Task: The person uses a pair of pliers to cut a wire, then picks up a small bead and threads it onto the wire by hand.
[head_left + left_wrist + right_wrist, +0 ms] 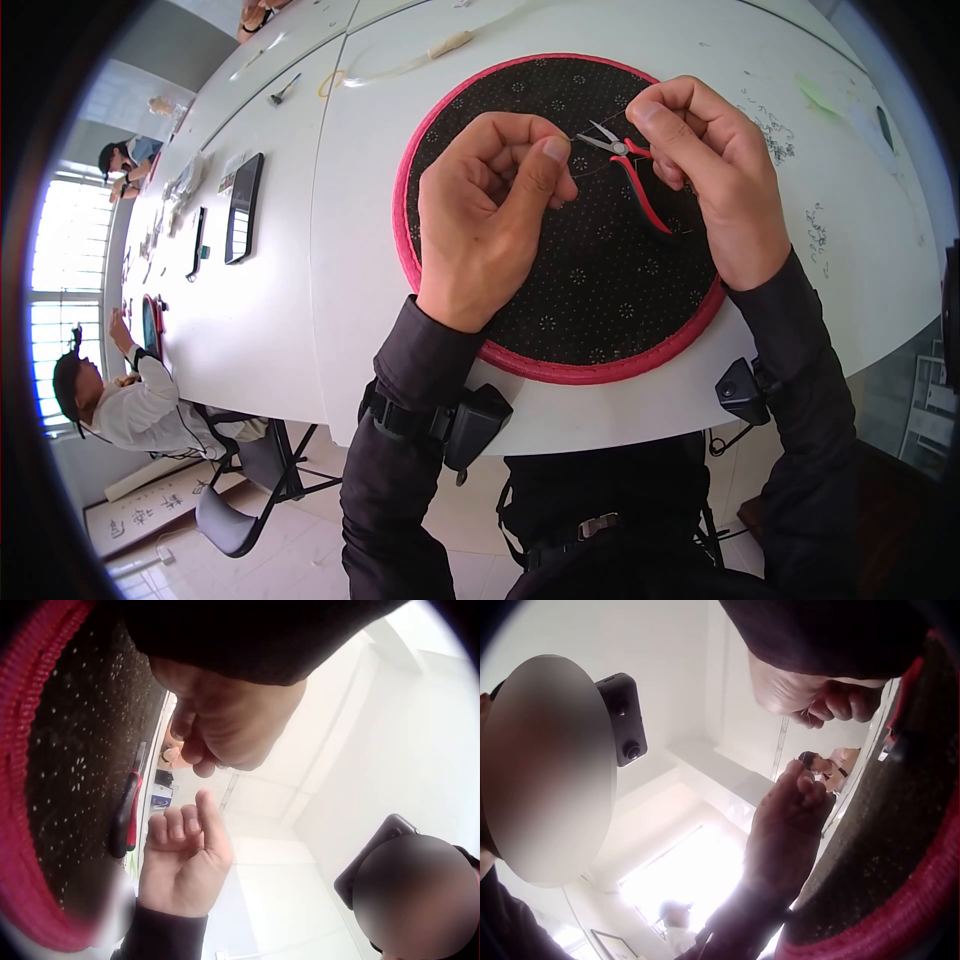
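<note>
In the head view the left hand (495,215) pinches a thin wire (598,170) between thumb and forefinger, above a round black mat (570,300) with a pink rim. Across from it, the right hand (715,175) pinches another stretch of thin wire at its thumb and forefinger. Red-and-black pliers (640,190) lie on the mat between the hands, jaws parted and pointing up-left. The left wrist view shows both the left hand (225,720) and the right hand (187,862) raised beside the mat. Fine wire is too small to follow there.
A dark-framed tablet (243,210) and a narrow black item (196,243) lie on the white table (350,330) to the left. Farther up is a wooden-handled tool (450,44). Small dark wire scraps (770,135) lie at the right. Another person (130,400) sits at the far left.
</note>
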`<move>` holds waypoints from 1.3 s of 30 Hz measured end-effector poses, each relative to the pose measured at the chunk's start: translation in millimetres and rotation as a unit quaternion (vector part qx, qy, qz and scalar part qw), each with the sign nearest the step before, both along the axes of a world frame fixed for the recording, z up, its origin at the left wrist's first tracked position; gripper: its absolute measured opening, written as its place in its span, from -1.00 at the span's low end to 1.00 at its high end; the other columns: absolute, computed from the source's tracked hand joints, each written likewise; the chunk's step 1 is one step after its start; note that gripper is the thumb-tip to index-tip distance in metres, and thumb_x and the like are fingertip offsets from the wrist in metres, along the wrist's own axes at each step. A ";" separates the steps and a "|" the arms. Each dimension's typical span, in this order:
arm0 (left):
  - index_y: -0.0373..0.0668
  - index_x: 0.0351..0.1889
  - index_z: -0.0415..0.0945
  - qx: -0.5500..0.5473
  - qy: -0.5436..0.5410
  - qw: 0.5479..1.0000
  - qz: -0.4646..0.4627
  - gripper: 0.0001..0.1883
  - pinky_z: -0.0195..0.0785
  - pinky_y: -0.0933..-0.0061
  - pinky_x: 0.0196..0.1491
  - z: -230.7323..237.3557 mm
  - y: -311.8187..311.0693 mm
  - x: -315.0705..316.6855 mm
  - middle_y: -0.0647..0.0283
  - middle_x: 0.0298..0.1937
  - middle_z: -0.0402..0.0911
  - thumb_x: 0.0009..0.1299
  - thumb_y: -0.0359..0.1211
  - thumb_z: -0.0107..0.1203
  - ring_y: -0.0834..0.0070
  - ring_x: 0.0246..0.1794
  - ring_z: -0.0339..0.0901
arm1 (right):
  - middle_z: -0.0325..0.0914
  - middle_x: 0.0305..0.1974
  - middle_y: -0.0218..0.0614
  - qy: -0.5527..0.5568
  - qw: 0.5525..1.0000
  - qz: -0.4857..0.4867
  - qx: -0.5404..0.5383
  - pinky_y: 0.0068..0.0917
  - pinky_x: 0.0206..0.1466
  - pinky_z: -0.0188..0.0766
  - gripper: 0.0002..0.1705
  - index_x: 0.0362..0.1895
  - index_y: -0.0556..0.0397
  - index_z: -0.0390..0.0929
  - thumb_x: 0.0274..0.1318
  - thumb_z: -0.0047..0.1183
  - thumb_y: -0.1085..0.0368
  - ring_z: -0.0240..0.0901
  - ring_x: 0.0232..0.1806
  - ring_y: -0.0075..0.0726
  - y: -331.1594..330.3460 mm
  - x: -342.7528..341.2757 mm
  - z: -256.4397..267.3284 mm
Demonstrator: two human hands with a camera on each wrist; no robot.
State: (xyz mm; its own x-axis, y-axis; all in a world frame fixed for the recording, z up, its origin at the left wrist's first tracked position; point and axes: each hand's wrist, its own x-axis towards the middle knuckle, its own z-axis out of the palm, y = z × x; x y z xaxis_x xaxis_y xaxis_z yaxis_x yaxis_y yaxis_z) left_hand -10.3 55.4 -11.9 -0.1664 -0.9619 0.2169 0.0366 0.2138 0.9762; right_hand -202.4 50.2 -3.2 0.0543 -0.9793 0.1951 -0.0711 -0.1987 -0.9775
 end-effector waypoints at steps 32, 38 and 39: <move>-0.31 -0.18 0.54 -0.080 -0.098 0.990 0.064 -0.93 0.38 0.64 -0.34 -7.0 -1.7 -2.5 0.33 -0.44 0.61 0.46 -0.49 0.13 0.68 -0.43 0.56 | 0.58 -0.43 -0.45 0.066 0.994 0.074 0.053 -0.64 -0.32 0.46 -0.74 -0.19 0.12 0.60 0.36 0.12 0.16 0.49 -0.41 -0.65 1.0 2.4 1.7; -0.30 -0.19 0.54 -0.067 -0.100 0.990 0.076 -0.93 0.36 0.64 -0.36 -6.4 -0.9 -3.3 0.33 -0.46 0.61 0.45 -0.48 0.14 0.69 -0.44 0.56 | 0.57 -0.44 -0.46 -0.044 0.998 0.029 0.036 -0.69 -0.40 0.43 -0.75 -0.18 0.10 0.59 0.39 0.08 0.16 0.48 -0.47 -0.67 -2.8 4.3 -6.7; -0.30 -0.20 0.55 -0.062 -0.104 0.990 0.079 -0.93 0.36 0.64 -0.37 -6.6 -0.8 -3.6 0.33 -0.46 0.61 0.45 -0.48 0.14 0.70 -0.44 0.55 | 0.55 -0.46 -0.48 -0.044 0.997 0.043 0.051 -0.69 -0.42 0.40 -0.75 -0.17 0.10 0.59 0.39 0.08 0.16 0.45 -0.49 -0.68 -1.5 3.9 -2.6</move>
